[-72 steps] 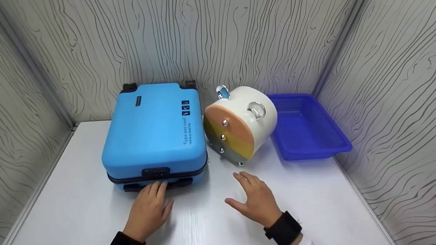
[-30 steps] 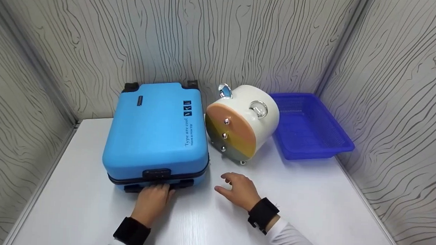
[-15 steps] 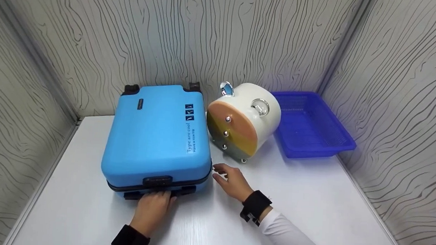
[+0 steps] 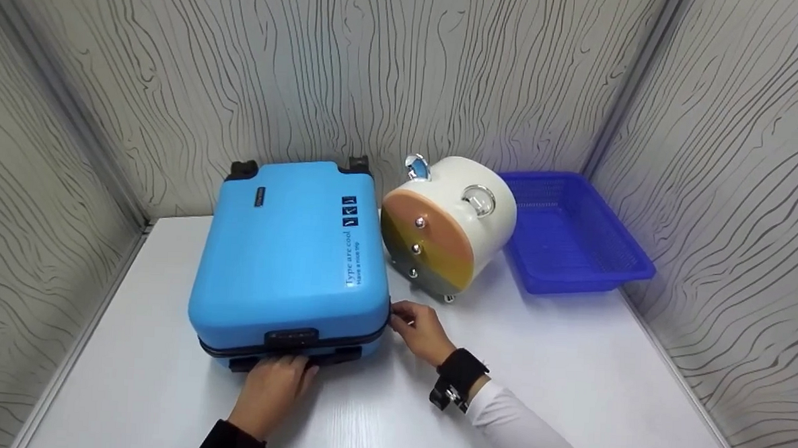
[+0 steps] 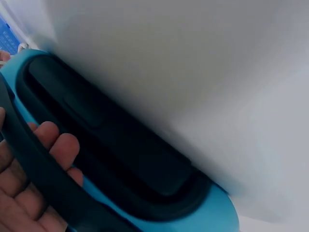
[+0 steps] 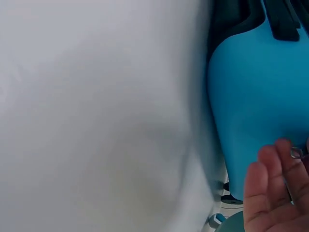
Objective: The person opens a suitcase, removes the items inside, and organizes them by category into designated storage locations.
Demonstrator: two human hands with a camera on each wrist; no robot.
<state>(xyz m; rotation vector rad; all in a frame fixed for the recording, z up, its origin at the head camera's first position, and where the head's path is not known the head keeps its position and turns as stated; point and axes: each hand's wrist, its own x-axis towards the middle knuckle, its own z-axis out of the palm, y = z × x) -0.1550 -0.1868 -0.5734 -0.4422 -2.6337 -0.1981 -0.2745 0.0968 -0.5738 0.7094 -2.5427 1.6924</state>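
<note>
The blue suitcase (image 4: 290,259) lies flat on the white table (image 4: 568,366), its black handle (image 5: 43,179) gripped by the left hand (image 4: 272,387) to steady it, while the right hand (image 4: 418,329) pinches the zipper pull (image 6: 295,152) at its corner.

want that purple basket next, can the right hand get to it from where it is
Probably yes. The right hand sits at the blue suitcase's near right corner, and bare table runs from there to the basket. The round white case stands left of that path, though the stretch is long.
</note>
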